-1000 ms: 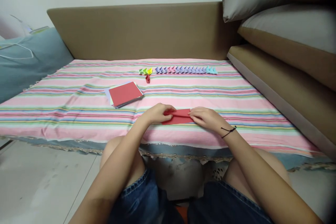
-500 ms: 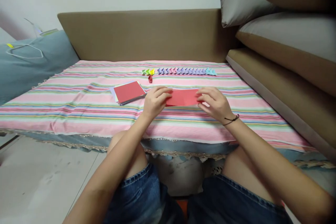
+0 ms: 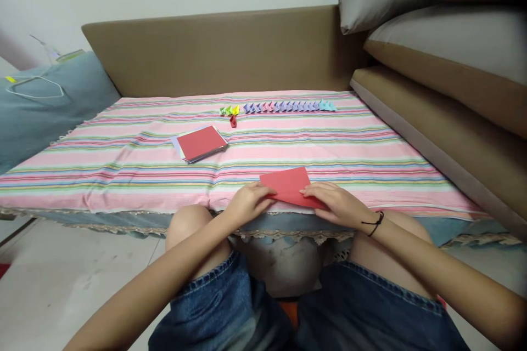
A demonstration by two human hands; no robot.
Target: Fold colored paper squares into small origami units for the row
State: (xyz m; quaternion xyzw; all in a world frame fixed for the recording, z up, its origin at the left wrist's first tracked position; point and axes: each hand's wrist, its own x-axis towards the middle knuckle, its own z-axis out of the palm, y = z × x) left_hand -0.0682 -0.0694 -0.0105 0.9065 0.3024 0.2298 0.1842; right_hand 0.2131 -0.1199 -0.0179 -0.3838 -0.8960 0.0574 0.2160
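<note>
"So, what does the red sheet [image 3: 287,182] look like?"

"Plain, matte, straight along its far edge, with a slanted lower edge running to a sharp corner under the right hand [image 3: 338,204]. It sits at about five o'clock from the middle of the view, over the near edge of the striped cloth [image 3: 370,153]. I can't tell whether it rests on the cloth."

"And the hands?"

"Taking the sheet as the clock's centre, the left hand [image 3: 249,202] is between eight and nine, pinching the lower left edge between fingers and thumb. The right, near four, pinches the lower right part."

"Anything different from half a second ago?"

"Yes, the sheet was farther from the body then, stretched level between both hands as a long rectangle. Now it's closer and slanted. The paper stack [image 3: 201,143] lies where it did on the cloth."

"Counts?"

"One sheet, two hands, one stack at ten. Between ten and eleven, one small red folded piece [image 3: 233,121], two green pieces [image 3: 225,111] and one yellow piece [image 3: 235,110]. At twelve, a row of purple, pink and light-blue pieces [image 3: 288,106], too small to count surely."
</note>
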